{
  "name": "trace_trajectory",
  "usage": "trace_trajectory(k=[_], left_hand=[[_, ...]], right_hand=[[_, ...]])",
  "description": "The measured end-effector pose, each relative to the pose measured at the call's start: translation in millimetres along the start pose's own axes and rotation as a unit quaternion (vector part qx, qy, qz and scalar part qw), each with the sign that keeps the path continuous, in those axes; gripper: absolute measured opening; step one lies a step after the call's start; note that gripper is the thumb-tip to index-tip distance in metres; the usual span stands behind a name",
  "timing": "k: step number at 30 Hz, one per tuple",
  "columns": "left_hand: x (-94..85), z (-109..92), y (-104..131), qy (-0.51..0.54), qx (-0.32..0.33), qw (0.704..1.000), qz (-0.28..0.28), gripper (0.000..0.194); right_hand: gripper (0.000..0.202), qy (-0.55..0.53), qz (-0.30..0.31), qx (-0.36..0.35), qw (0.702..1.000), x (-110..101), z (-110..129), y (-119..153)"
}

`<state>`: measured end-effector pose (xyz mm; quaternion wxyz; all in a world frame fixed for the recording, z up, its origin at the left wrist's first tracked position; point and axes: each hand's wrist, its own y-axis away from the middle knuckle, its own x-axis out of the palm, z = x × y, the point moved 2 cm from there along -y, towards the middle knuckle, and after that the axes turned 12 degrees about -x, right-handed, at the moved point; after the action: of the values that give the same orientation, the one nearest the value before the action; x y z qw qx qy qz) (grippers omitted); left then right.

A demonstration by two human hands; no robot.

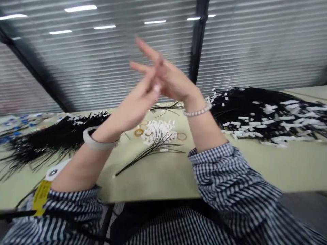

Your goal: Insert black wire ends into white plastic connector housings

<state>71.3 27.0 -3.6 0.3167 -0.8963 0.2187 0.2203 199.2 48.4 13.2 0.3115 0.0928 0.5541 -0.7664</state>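
Observation:
Raised above the table, my left hand (135,105) and my right hand (177,80) meet and overlap, their fingers crossing and blurred by motion. Fingers of the right hand stretch out apart to the left. The left hand's thumb is extended against the right hand, and its other fingers are partly hidden. I see nothing held in either hand. Below them on the table lie a pile of small white pieces (158,131) and a small fan of thin black wires (143,154). Tan rubber bands (138,132) lie beside the pile.
A large heap of black wires with white ends (258,109) covers the right of the table (158,180). Another black wire bundle (58,134) lies at left, near blue and white pieces (24,120). A yellow-tagged cable (42,195) runs by my left sleeve. Slatted metal panels (114,68) stand behind.

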Motion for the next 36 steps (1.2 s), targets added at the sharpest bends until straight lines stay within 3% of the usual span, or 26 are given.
trace_trajectory(k=[2,4,6,9,12,14,16,19,21,22,24,26,29,32,34,36], left_hand=[[3.8,-0.6,27.5,-0.178,0.029,0.975,0.133,0.048],[2.3,8.1,65.0,-0.301,-0.045,0.920,0.246,0.048],[-4.1,22.1,104.8,-0.381,-0.113,0.887,0.235,0.050],[-13.7,50.4,153.3,-0.464,-0.181,0.857,0.130,0.043],[-18.9,73.4,174.1,-0.451,-0.205,0.863,0.100,0.025],[-24.0,76.5,169.9,-0.430,-0.170,0.886,0.039,0.024],[-30.0,70.5,156.1,-0.428,-0.100,0.896,-0.055,0.020],[-33.8,53.5,129.6,-0.438,0.018,0.879,-0.187,0.022],[-29.7,40.9,114.6,-0.441,0.089,0.864,-0.228,0.030],[-25.9,34.8,109.0,-0.441,0.120,0.858,-0.236,0.033],[-16.6,24.6,102.0,-0.427,0.168,0.859,-0.226,0.037],[-6.9,19.5,99.2,-0.390,0.186,0.883,-0.184,0.036],[5.8,25.9,96.6,-0.301,0.135,0.937,-0.114,0.028],[16.2,47.2,91.2,-0.177,0.010,0.981,-0.076,0.014],[22.8,64.5,87.3,-0.068,-0.104,0.990,-0.069,0.010],[30.8,78.5,85.9,0.049,-0.214,0.974,-0.057,0.022]], right_hand=[[0.064,0.092,-0.015,0.099,0.991,-13.8,1.1,14.8],[0.072,0.273,-0.034,0.162,0.948,-24.0,0.1,31.8],[0.069,0.352,0.009,0.194,0.916,-24.5,-4.2,50.9],[0.059,0.309,0.163,0.226,0.909,-8.4,-13.8,85.3],[0.045,0.298,0.228,0.214,0.902,13.9,-15.5,117.8],[0.051,0.307,0.227,0.223,0.897,26.6,-12.9,131.7],[0.071,0.331,0.197,0.236,0.892,35.1,-8.6,135.8],[0.099,0.372,0.146,0.224,0.889,42.2,-3.4,128.7],[0.105,0.421,0.113,0.183,0.881,42.6,-1.6,123.2],[0.099,0.457,0.095,0.158,0.870,41.0,-1.1,122.4],[0.063,0.536,0.071,0.105,0.835,34.1,-0.7,126.1],[0.030,0.591,0.072,0.059,0.801,23.3,-1.0,135.8],[0.026,0.615,0.091,0.026,0.783,2.4,-1.5,153.4],[0.024,0.604,0.122,0.026,0.787,-17.5,-0.3,167.7],[0.025,0.570,0.155,0.019,0.807,-26.9,2.2,175.5],[0.034,0.514,0.168,0.025,0.841,-32.8,5.8,181.8]])
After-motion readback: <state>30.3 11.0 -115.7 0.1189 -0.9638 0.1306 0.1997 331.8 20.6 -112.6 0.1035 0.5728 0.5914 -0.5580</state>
